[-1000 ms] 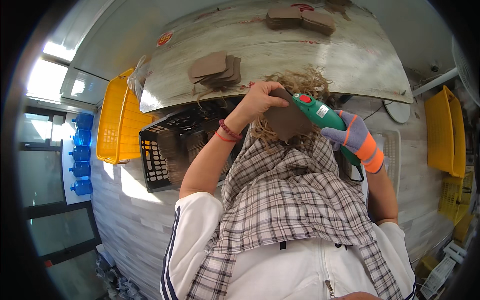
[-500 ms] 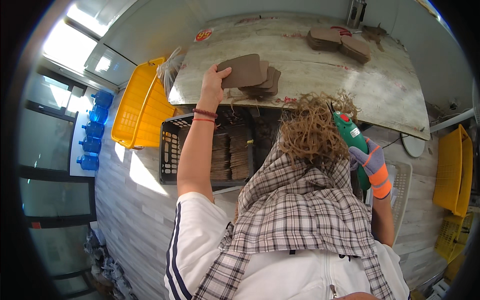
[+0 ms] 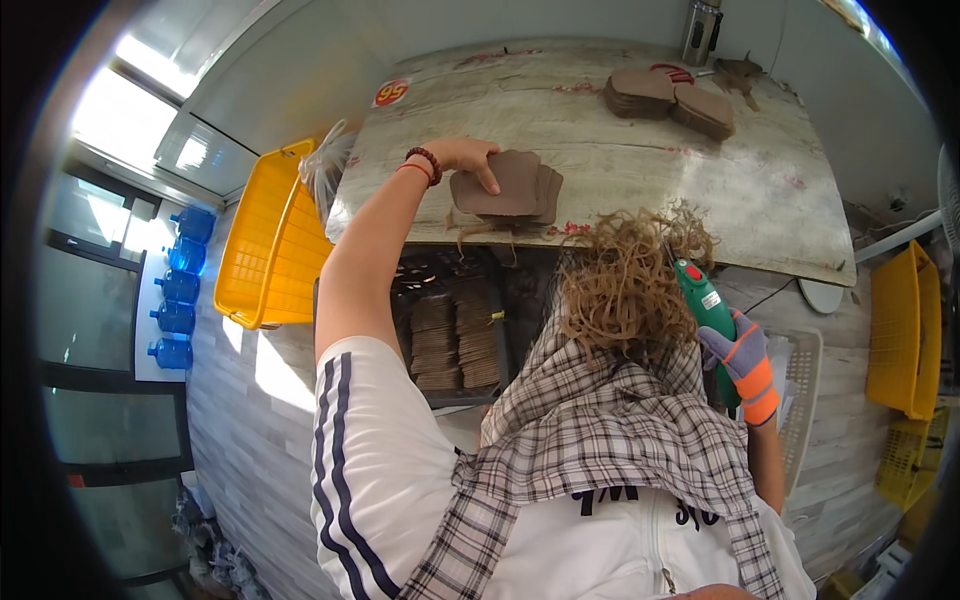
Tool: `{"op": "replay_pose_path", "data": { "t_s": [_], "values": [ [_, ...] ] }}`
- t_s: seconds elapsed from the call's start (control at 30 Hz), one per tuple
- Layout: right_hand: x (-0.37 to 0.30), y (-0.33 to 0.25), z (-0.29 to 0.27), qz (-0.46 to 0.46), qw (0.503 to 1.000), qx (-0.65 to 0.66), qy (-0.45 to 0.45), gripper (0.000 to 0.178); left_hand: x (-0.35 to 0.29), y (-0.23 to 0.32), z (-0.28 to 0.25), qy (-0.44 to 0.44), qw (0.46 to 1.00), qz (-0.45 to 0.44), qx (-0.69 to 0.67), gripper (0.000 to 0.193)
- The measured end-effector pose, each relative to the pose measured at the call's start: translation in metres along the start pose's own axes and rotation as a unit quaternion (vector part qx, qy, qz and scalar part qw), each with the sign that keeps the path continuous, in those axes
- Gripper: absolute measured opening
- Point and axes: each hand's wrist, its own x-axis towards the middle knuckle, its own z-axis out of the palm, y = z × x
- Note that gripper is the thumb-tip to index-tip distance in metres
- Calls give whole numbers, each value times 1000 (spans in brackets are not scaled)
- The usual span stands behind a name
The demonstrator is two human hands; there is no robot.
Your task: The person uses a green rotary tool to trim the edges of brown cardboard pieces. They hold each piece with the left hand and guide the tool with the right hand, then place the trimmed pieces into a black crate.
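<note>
Stack: we see flat brown leather-like cut pieces (image 3: 508,185) on the grey worktable (image 3: 640,160), near edge.
Left hand (image 3: 462,158): fingers pressed on the top piece.
Right hand (image 3: 742,360): gloved, clenched around green power tool (image 3: 706,312).
Below: black crate (image 3: 455,335).

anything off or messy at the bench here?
A tangle of pale curly shavings is heaped on the checked cloth in the lap, beside the green power tool in the gloved right hand. Nothing looks damaged.
</note>
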Motion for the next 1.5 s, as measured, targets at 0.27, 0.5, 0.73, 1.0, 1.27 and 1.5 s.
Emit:
{"op": "replay_pose_path", "data": {
  "t_s": [0.27,0.5,0.73,1.0,1.27,1.5],
  "values": [
    [13,4,6,12,1000,23,14,40,3,0,22,-2,991,69,-118,78],
    [23,4,7,-17,1000,-6,1,33,-3,2,33,83,977,167,-99,61],
    [28,11,5,-15,1000,-22,2,29,-19,12,21,184,972,143,-24,78],
    [24,4,4,-19,1000,5,2,31,9,-5,38,292,936,162,115,69],
    [27,10,-3,-10,999,39,0,38,-3,14,48,299,925,217,84,56],
    [23,7,-3,-15,998,64,-16,40,-25,25,78,365,894,244,91,48]
  ]
}}
